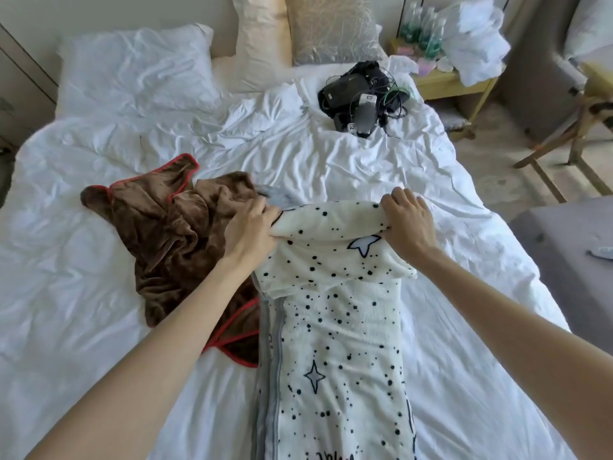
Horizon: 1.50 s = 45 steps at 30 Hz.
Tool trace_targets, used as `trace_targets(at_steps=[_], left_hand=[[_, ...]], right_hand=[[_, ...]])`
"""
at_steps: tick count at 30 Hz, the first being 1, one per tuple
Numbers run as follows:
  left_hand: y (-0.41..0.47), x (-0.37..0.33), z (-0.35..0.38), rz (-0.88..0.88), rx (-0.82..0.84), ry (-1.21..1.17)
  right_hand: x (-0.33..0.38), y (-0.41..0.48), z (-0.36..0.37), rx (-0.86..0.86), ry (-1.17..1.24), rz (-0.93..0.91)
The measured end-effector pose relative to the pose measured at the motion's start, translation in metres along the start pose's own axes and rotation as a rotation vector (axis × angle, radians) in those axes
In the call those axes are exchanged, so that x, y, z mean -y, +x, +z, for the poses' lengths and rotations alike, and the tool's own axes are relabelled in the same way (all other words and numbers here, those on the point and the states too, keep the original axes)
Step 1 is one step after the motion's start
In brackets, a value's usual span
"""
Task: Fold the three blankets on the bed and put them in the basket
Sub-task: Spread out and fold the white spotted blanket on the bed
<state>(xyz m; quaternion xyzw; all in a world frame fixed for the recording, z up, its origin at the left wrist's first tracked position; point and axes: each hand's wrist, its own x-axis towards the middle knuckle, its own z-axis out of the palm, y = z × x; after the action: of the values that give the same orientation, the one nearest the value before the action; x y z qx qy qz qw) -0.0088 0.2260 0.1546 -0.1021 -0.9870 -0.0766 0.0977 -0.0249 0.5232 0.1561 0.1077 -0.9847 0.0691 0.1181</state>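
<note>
Left hand: fingers curled, gripping the left end of the turned-back fold of the star blanket. Right hand: fingers curled over the right end of the same fold, knuckles up. Both forearms are bare and reach out along the blanket.

Star blanket: cream, with black dots and outlined stars, and a grey border down its left edge. It lies as a long narrow strip on the bed, and its near end runs out of view at the bottom. The far end is doubled back toward the camera, and the loose flap rests on the strip just below the hands.

Brown blanket: red trim, crumpled, not folded. It lies directly left of the star blanket and touches the grey border – the left forearm crosses above it. A scrap of grey cloth shows just beyond the left hand; cannot tell whether it is part of the star blanket.

Beyond the star blanket, toward the head of the bed:
- black tangle of devices and cables on the sheet
- white pillow, far left
- beige cushion

Right of the star blanket, off the bed – nightstand with green bottles, and a wooden chair
</note>
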Motion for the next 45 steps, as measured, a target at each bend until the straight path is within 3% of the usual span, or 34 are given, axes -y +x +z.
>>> trace_targets(at_steps=[4, 11, 17, 20, 22, 24, 26, 28, 30, 33, 36, 40, 45], left_hand=[[-0.083, -0.015, 0.050, 0.091, 0.090, 0.054], [-0.204, -0.034, 0.105, 0.104, 0.180, 0.075], [-0.274, -0.039, 0.125, 0.077, 0.527, -0.061], [-0.284, -0.037, 0.126, -0.156, 0.465, -0.326], [-0.282, -0.034, 0.128, -0.459, 0.277, -0.455], [-0.272, -0.028, 0.132, -0.828, 0.189, -0.594], [-0.259, -0.022, 0.138, -1.169, 0.368, -0.761], [-0.250, -0.017, 0.141, -1.347, 0.627, -0.877], [-0.245, -0.014, 0.145, -1.328, 0.759, -0.882], [-0.238, -0.008, 0.152, -1.255, 0.759, -0.866], [-0.231, 0.000, 0.156, -1.239, 0.832, -1.034], [-0.226, 0.005, 0.159, -1.228, 0.989, -1.076], [-0.225, 0.010, 0.160, -1.182, 0.876, -1.401]], right_hand=[[-0.003, -0.079, 0.047, 0.126, -0.019, -0.053], [-0.004, -0.212, 0.094, 0.134, -0.025, -0.098], [0.009, -0.288, 0.109, 0.354, 0.063, -0.084], [0.009, -0.301, 0.109, 0.410, 0.233, 0.040], [0.006, -0.300, 0.110, 0.348, 0.340, 0.272], [0.000, -0.292, 0.116, 0.323, 0.414, 0.600], [-0.007, -0.278, 0.121, 0.476, 0.609, 0.949], [-0.015, -0.262, 0.126, 0.656, 0.913, 1.227], [-0.023, -0.250, 0.129, 0.788, 1.068, 1.304], [-0.029, -0.239, 0.133, 0.885, 1.168, 1.213], [-0.035, -0.228, 0.136, 0.925, 1.338, 1.172], [-0.043, -0.215, 0.145, 0.917, 1.448, 1.171], [-0.053, -0.206, 0.151, 1.053, 1.442, 1.142]])
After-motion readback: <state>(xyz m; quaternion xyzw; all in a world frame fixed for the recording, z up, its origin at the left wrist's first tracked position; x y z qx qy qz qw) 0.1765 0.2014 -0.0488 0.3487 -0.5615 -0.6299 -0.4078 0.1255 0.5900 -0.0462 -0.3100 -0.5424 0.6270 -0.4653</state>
